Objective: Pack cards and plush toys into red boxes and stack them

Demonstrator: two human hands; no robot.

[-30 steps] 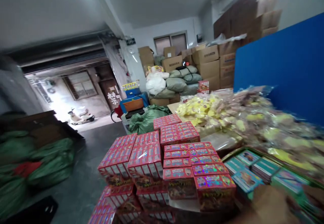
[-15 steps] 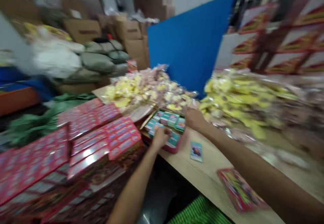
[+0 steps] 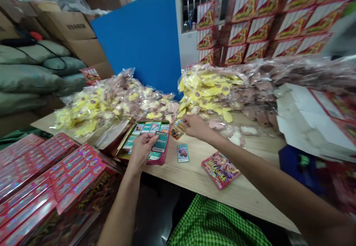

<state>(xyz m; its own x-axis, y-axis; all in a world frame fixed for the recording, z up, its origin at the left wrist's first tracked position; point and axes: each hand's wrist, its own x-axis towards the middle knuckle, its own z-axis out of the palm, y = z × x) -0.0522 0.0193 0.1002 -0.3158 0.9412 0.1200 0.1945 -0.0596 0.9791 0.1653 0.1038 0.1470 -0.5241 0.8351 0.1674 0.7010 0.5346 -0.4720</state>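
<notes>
Red-rimmed tin tray [image 3: 163, 160] sits on the pale wooden table [image 3: 244, 190], and everything here is placed from it; the left hand [image 3: 141, 150] is over the tray, fingers and thumb pressed together on a dark green card [image 3: 160, 142], pinching it at its left edge; the fingers hide part of that card and the cards beneath it. Four trading cards [image 3: 144, 128] show along the tray's far side, with at least two more showing around the hand; the total in the tray is hidden. Just right of the tray, the right hand [image 3: 196, 126] is curled, its fingertips at a small orange card [image 3: 176, 130]; whether they pinch it, I cannot tell. One loose card [image 3: 183, 153] lies on the table just in front of that hand, and one red card pack [image 3: 220, 170] lies farther right of the tray; a hinged tin lid [image 3: 112, 133] adjoins the tray's left side. Two blurred heaps of bagged yellow-and-pink goods [image 3: 214, 94] rise behind it; pink foil boxes [image 3: 66, 172] are stacked to its left, too many and too cut off to count; a blue board [image 3: 136, 38] stands beyond it; a green checked cloth [image 3: 214, 220] shows below the table edge.
</notes>
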